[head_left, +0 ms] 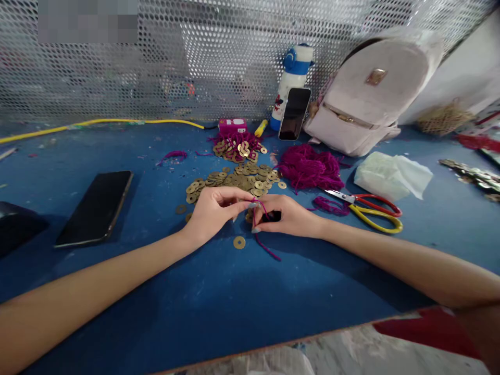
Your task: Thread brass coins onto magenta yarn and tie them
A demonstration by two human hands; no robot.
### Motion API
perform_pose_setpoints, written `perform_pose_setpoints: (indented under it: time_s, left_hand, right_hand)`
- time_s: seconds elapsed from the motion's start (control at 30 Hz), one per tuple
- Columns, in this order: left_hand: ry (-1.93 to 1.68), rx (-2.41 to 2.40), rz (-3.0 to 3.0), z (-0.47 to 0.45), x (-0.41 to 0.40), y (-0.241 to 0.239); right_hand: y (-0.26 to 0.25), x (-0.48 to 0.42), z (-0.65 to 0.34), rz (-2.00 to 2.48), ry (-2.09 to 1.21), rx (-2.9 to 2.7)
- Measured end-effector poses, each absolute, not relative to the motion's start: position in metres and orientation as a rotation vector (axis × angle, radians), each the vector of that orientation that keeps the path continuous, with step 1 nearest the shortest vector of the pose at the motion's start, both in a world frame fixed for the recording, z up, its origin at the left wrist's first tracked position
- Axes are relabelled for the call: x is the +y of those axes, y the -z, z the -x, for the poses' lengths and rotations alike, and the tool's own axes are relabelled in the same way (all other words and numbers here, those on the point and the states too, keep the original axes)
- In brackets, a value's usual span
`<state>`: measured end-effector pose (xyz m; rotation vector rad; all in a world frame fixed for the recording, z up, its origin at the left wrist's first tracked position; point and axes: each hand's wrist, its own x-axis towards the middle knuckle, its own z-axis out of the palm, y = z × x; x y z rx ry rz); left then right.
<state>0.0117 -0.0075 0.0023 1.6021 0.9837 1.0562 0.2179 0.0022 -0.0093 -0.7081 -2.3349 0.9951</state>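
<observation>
Yarn (269, 252), a single fuzzy magenta strand, is located between both hands over the middle of the worktop (219, 307); its free end trails toward the front edge. I observe the left hand (213, 210) pinching the strand between thumb and forefinger. The right hand (287, 216) pinches it closer to the front edge, fingertips pressed together, with a small loop standing between the hands. Whether either hand also grips a coin, I cannot tell.

One loose coin (236, 242), a flat brass-coloured disc with a square hole, lies just in front of the left hand. Behind the hands is the coin pile (244, 179); any characters on it are too small for me to read. Toward the back edge, a coin-and-yarn bunch (242, 149) lies just before a magenta carton (232, 125), whose white print I cannot resolve.

Right of the pile I see a tangled yarn hank (310, 166). Nearer the front edge are scissors (377, 200) with steel blades and one red, one yellow handle; their tips lie near a small yarn bundle (331, 206).

At the back edge, a smartphone (295, 113) stands upright before a white-and-blue bottle (294, 78), beside a pale backpack (375, 94) bearing a metal badge, lettering unreadable. A perforated metal panel (156, 67) rises behind.
</observation>
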Motion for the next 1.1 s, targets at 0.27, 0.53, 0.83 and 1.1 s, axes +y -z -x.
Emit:
perform_pose_setpoints:
  time_s: [0.27, 0.53, 0.83, 1.1]
  left_hand:
    - [-1.071, 0.878, -1.578, -0.0112, -0.0073, -0.0026]
    - [-1.024, 0.963, -1.638, -0.0132, -0.0048, 0.0042]
    - [-0.961, 1.014, -1.716, -0.0126, -0.0067, 0.0027]
    - [-0.853, 1.084, -1.823, -0.0126, -0.0059, 0.0012]
  right_hand:
    - [0.0097, 0.0021, -0.2182, 0.721, -0.969, -2.356]
    - [0.0081, 0.0004, -0.2198, 0.711, -0.899, -2.096]
    - [0.0051, -0.0031, -0.2227, 0.7, -0.748, -1.9]
    - [0.0113, 0.0033, -0.2226, 0.817, -0.729, -1.817]
